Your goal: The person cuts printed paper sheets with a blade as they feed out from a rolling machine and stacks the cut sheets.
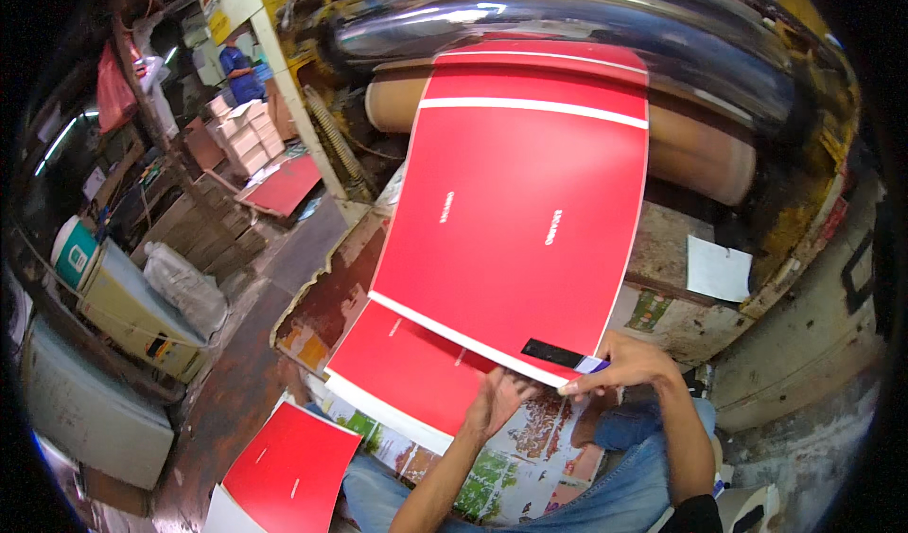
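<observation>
A long red printed sheet (511,183) with white bands hangs from the rollers toward me. Its near white edge lies just above my hands. My right hand (629,365) is closed at the sheet's lower right corner, around the purple end of a flat black blade-like tool (553,353). The tool lies over the sheet along that edge; its exact kind I cannot make out. Below the edge, my left hand (497,401) is turned palm up, fingers apart and partly under the sheet, holding nothing visible. Behind it lies another red sheet (407,358), mostly covered by the hanging one.
Large shiny metal rollers (567,36) and a brown roller (709,159) span the far side. A stack of red sheets (293,467) lies at the lower left. White paper (719,268) rests on the machine ledge at right. Another person (241,71) stands far left.
</observation>
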Available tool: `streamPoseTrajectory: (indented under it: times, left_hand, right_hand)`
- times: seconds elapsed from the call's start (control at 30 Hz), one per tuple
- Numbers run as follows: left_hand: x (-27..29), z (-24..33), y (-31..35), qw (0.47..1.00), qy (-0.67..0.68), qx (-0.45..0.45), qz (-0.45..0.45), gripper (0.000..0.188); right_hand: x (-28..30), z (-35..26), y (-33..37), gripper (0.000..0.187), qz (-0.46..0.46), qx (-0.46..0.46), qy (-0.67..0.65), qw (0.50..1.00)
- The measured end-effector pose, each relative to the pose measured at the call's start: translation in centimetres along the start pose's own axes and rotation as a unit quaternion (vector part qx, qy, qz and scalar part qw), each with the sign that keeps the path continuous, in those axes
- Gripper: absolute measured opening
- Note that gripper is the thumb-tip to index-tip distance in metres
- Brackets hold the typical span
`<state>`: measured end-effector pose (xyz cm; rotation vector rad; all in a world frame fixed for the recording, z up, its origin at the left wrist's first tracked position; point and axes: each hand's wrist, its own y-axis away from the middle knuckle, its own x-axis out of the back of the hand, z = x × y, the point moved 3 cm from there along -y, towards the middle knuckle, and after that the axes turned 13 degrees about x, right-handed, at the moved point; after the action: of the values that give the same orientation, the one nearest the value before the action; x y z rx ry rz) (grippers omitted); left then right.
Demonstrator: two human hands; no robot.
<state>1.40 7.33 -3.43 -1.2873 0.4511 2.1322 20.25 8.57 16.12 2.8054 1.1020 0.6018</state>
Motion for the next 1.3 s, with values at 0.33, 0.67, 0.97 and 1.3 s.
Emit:
streamPoseTrajectory:
  times: [0.33, 0.67, 0.97, 1.3]
  left_hand:
    - [-4.1, 0.0, 1.5, 0.964, -0.007, -0.043, 0.263, 0.049]
    - [-3.6, -1.9, 6.6, 0.959, -0.008, -0.007, 0.282, 0.053]
    - [-4.7, -2.1, 11.6, 0.948, 0.006, 0.027, 0.317, 0.054]
    - [-2.4, -4.9, 17.9, 0.929, 0.033, 0.0, 0.369, 0.054]
  right_hand:
    - [8.3, 1.8, 3.0, 0.031, 0.051, 0.115, -0.033, 0.991]
    - [20.7, 6.6, -3.0, 0.028, 0.525, 0.16, 0.045, 0.835]
    - [17.5, 9.3, -2.6, 0.039, 0.49, 0.139, 0.029, 0.86]
    - [16.4, 9.0, -6.6, 0.048, 0.506, 0.099, -0.073, 0.854]
